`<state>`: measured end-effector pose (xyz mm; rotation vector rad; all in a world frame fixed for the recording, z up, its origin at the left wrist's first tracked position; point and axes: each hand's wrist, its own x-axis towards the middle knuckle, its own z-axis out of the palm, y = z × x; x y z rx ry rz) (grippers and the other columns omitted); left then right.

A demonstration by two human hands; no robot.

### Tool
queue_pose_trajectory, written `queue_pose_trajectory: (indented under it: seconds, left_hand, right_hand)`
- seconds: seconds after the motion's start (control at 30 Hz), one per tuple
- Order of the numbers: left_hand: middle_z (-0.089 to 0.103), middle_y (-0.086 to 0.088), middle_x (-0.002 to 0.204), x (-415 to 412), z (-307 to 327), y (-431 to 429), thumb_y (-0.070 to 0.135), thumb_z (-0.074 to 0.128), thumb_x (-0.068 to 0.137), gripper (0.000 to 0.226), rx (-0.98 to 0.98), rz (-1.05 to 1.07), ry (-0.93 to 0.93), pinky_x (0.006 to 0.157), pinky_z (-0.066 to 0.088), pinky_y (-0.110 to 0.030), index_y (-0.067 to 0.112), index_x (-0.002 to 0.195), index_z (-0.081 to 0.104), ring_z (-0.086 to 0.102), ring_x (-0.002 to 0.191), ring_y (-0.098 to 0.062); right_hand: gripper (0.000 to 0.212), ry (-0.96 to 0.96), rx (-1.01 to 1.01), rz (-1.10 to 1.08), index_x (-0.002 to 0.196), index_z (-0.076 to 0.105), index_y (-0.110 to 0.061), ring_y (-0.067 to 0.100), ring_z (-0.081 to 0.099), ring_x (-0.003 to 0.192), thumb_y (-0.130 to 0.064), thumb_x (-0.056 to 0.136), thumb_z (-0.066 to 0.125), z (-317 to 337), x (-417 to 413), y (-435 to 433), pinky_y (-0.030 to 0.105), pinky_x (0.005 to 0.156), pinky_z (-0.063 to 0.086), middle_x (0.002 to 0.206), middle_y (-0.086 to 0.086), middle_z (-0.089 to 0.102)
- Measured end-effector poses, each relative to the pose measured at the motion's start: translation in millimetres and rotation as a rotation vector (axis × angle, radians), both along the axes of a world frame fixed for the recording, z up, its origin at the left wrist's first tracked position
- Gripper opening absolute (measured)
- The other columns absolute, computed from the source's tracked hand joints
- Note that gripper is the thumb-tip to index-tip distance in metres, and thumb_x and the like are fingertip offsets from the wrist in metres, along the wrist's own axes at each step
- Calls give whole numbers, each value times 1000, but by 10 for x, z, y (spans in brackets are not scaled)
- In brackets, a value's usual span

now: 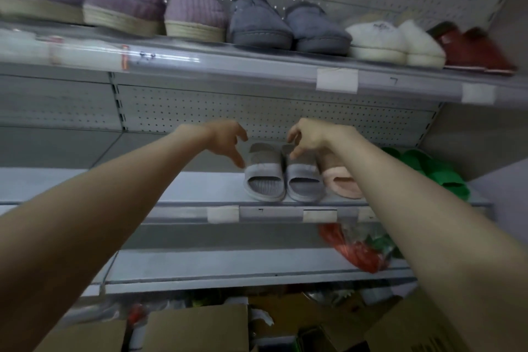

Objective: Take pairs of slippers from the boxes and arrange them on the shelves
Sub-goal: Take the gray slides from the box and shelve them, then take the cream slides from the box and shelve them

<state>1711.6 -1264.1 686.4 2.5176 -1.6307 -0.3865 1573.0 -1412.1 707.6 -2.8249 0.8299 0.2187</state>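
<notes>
Left hand point(225, 138), fingers loosely spread and gripping nothing, touched the outer edge of the grey slide slippers point(281, 177). The pair stood side by side on the middle shelf point(183, 188), beneath both hands. Right hand point(307, 136), likewise open, hovered over the pair's heels; a pink slipper point(340, 181) lay just beside, under the right wrist.

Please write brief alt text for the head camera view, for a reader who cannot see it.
Two bare hands, left hand and right hand, hover with open fingers over a pair of grey slippers standing side by side on the middle shelf. A pink slipper and green slippers sit to the right; fuzzy slippers line the top shelf, and cardboard boxes stand below.
</notes>
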Motion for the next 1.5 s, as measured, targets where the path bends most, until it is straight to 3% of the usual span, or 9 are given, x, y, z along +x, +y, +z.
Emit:
queue_pose_trajectory:
  seconds: [0.17,0.3,0.5,0.63,0.73,0.9,1.17,1.5]
  left_hand:
    - [52,-4,135,-120,40,686,39,76,72,75,77,-23,-47,108,36,-42,20,137,43,49,122,-23]
    - [51,-6,135,-167,53,1086,35,76,73,76,77,1,-17,108,36,-41,17,139,41,49,122,-25]
    - [53,-4,134,-256,-134,1373,37,78,71,81,118,25,16,102,38,-34,17,139,40,51,121,-24]
    - [53,-2,134,-255,-447,1451,39,79,69,82,168,36,48,103,38,-32,19,139,41,50,121,-23]
    - [52,-3,134,-233,-828,1504,39,78,70,81,226,50,85,104,38,-35,20,139,40,49,121,-24]
    - [50,-4,137,-232,-1656,1642,35,78,71,82,344,86,217,107,37,-40,19,141,37,48,124,-25]
    - [52,-6,135,-335,-3105,1957,32,78,72,79,476,168,380,103,39,-34,16,140,39,50,123,-24]
    - [50,-7,133,-416,-4989,2314,34,76,74,77,584,259,613,99,41,-34,15,139,39,46,123,-25]
  right_hand:
    - [57,27,8,-16,128,57,-17,23,52,118,-26,75,78,84,-223,685,35,95,43,131,3,56]
    - [58,11,54,-7,130,55,-17,21,53,110,-25,77,77,65,-277,1110,30,74,44,128,1,57]
    - [58,30,82,14,125,59,-16,21,56,105,-28,73,81,-210,-190,1381,32,92,45,123,3,62]
    - [58,104,124,31,126,58,-17,21,55,109,-30,74,79,-583,-121,1439,33,96,45,125,3,60]
    - [56,165,188,48,127,57,-15,20,55,104,-28,76,78,-957,-60,1434,29,87,44,126,5,59]
    - [55,257,265,77,131,54,-15,25,54,116,-26,80,74,-1799,-50,1479,34,94,45,131,5,56]
    - [57,401,434,127,133,52,-16,22,54,110,-25,81,74,-3306,-34,1678,30,86,44,134,6,52]
    - [60,550,634,50,133,51,-12,25,53,119,-18,79,76,-5247,22,2070,34,98,44,132,9,55]
